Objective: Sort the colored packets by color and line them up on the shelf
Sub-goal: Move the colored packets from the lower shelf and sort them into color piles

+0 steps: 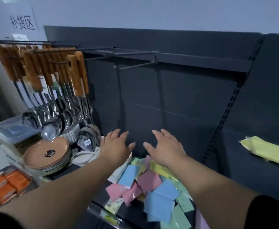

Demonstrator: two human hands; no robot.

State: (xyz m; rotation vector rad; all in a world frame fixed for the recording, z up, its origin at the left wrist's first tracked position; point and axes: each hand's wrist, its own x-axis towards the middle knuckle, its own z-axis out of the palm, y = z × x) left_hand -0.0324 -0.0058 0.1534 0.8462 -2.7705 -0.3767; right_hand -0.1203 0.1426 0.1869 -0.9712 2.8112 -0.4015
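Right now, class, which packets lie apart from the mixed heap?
The yellow packets at far right: they lie alone, while the pink, blue and green ones are jumbled together in the heap.

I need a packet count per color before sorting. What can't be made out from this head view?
- Packet pile: lower layers are buried under the top packets; the far end is covered by the right hand and left hand; the near end is cut by the bottom edge.
- Yellow packets at the far right: blurred and cut by the right edge, so the count is unclear.
- Any print on them: too small and blurred to read.
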